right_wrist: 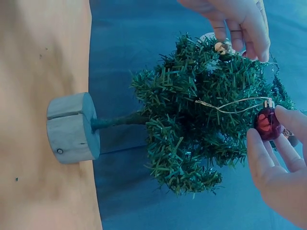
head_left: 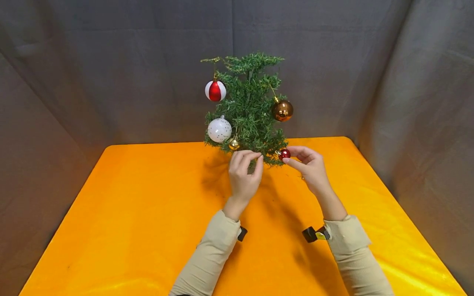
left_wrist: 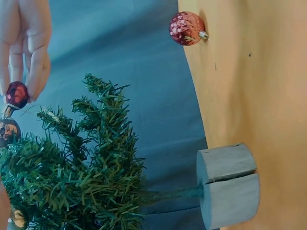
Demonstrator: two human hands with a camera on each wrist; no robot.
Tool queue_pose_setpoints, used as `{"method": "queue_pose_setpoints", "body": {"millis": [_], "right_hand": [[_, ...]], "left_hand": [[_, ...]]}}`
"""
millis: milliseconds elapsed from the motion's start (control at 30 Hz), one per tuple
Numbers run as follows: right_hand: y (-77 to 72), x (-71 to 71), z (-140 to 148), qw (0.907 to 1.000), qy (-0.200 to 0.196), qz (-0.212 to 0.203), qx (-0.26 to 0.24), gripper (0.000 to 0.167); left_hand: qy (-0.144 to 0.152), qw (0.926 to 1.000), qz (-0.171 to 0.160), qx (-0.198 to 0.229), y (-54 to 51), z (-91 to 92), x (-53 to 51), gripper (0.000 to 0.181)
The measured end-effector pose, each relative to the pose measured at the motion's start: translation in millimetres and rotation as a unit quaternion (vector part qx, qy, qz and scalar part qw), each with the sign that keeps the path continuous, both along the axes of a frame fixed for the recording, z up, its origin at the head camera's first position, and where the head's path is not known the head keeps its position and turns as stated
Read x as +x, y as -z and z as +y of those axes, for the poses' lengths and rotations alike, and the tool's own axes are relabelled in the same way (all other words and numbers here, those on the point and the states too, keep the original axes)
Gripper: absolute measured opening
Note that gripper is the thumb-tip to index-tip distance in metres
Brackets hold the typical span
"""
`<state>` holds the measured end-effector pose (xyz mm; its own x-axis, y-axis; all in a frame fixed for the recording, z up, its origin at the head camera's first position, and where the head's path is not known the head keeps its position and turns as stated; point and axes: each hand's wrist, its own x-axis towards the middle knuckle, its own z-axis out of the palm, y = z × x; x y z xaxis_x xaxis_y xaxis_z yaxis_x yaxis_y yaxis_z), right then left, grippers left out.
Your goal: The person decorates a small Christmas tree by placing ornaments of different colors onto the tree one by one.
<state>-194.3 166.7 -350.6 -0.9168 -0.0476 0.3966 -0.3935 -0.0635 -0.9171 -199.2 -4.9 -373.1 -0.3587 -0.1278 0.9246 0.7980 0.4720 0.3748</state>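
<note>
My right hand (head_left: 312, 170) pinches a small shiny red Christmas ball (head_left: 284, 154) between thumb and fingers at the tree's lower right. A gold string loop (right_wrist: 235, 111) trails from its cap across the branches. Low at the front of the small artificial Christmas tree (head_left: 249, 98), my left hand (head_left: 244, 174) has its thumb and index fingertips close together; whether anything is between them cannot be told. A small gold ball (head_left: 234, 144) and a speckled white ball (head_left: 219, 130) hang just above that hand.
Higher up hang a red-and-white ball (head_left: 215, 90) and a bronze ball (head_left: 283, 110). The tree stands on a round wooden base (left_wrist: 229, 187) on the orange-covered table (head_left: 148, 205). A textured red ball (left_wrist: 186, 28) lies on the table. Grey curtains (head_left: 148, 82) surround the table.
</note>
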Motion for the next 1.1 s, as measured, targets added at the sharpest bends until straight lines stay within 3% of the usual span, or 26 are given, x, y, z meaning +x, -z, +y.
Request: {"method": "queue_pose_setpoints", "body": {"millis": [267, 367, 533, 767, 1100], "right_hand": [[-1.4, -0.6, -3, 0.9991, -0.022, 0.001, -0.036, 0.020], [-1.4, -0.6, -4, 0.9985, -0.029, 0.002, -0.046, 0.020], [-2.0, 0.0, -6, 0.9972, -0.041, 0.002, -0.062, 0.021], [-3.6, 1.4, -8, 0.9958, -0.055, -0.010, -0.073, 0.022], [0.0, 1.5, -6, 0.9941, -0.061, -0.018, -0.088, 0.019]], "left_hand": [[0.075, 0.9949, -0.061, -0.028, 11.4, 3.8, 1.6, 0.018], [0.086, 0.9914, -0.085, -0.050, 12.9, 4.7, 2.0, 0.024], [0.075, 0.9884, -0.111, -0.072, 13.1, 5.9, 1.3, 0.025], [0.052, 0.9881, -0.122, -0.078, 12.2, 6.7, -0.4, 0.014], [0.055, 0.9871, -0.132, -0.072, 9.6, 4.9, 1.1, 0.009]]}}
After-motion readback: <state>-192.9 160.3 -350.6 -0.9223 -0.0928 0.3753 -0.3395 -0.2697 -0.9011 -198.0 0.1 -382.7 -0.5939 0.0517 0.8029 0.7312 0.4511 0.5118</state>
